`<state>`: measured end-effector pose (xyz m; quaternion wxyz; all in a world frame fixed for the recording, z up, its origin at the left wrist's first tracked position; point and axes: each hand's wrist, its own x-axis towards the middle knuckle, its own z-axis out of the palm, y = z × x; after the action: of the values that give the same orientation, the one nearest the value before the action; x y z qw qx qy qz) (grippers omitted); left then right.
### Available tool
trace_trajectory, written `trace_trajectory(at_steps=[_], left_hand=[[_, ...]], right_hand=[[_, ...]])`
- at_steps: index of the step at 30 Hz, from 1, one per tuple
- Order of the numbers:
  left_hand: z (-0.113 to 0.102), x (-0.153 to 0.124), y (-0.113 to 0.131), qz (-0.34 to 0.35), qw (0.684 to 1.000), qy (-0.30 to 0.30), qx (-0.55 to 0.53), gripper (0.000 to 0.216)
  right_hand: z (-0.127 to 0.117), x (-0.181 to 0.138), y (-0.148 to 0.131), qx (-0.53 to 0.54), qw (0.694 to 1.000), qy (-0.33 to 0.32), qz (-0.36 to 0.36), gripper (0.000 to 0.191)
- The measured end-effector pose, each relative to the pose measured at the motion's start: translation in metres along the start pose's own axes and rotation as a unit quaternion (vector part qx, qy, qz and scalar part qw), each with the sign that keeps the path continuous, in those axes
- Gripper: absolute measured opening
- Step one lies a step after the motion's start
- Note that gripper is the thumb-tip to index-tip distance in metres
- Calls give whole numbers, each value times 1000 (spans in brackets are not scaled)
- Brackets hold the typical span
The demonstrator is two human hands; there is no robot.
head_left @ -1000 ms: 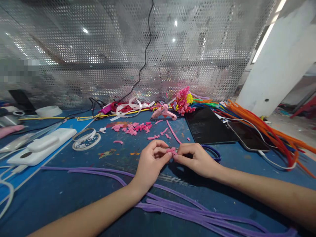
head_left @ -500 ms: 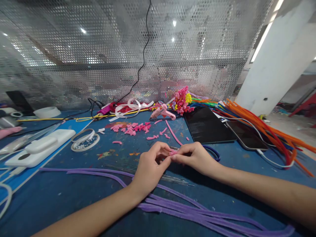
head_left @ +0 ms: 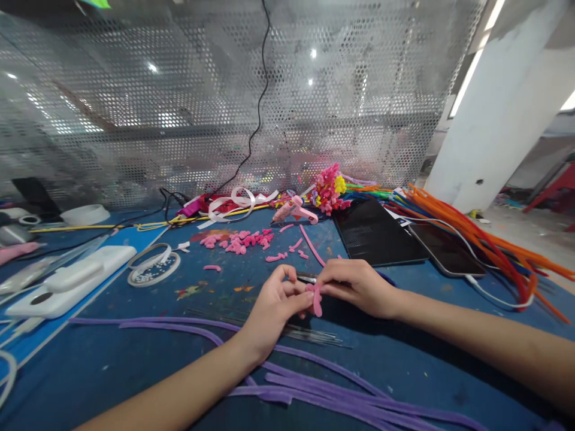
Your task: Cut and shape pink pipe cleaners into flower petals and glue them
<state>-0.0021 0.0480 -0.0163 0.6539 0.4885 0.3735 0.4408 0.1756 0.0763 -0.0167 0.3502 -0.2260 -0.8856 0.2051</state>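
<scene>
White beads point(head_left: 155, 269) left; pink chenille bits point(head_left: 245, 241) scattered mid-table. Left hand point(head_left: 275, 304), thumb closed against fingers, pinches pink chenille piece point(head_left: 317, 304) between both hands, over blue table point(head_left: 112, 359); right hand point(head_left: 362, 290), fingertips together, nips its right edge. Black tablet point(head_left: 381, 233), then orange chenille stems point(head_left: 467, 221).

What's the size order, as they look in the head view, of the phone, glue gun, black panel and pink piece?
Largest to smallest:
1. Black panel
2. Phone
3. Glue gun
4. Pink piece, partly covered by the left hand
</scene>
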Motion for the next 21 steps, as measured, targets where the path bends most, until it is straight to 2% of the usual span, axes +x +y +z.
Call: trace_trajectory(at_steps=[3,6,9,13,15,17,21], left_hand=[[2,-1,2,-22,999,-27,-35,37],[3,-2,3,-40,997,-38,-54,37],[2,-2,2,-59,997,-37,-36,36],[2,-1,2,-82,996,-46,3,34],[2,-1,3,-83,995,-50,21,33],[2,0,5,-79,994,-57,42,33],[-4,2,7,-30,990,-31,133,31]], right_hand=[[-2,1,1,-41,999,-25,-14,19],[-6,0,6,-158,983,-37,-90,25],[-19,0,13,-311,933,-43,-175,29],[-39,0,16,-464,869,-27,-167,24],[-45,1,14,-495,852,-24,-167,22],[-48,3,12,-494,854,-28,-163,23],[-41,6,9,-442,887,-65,-121,19]])
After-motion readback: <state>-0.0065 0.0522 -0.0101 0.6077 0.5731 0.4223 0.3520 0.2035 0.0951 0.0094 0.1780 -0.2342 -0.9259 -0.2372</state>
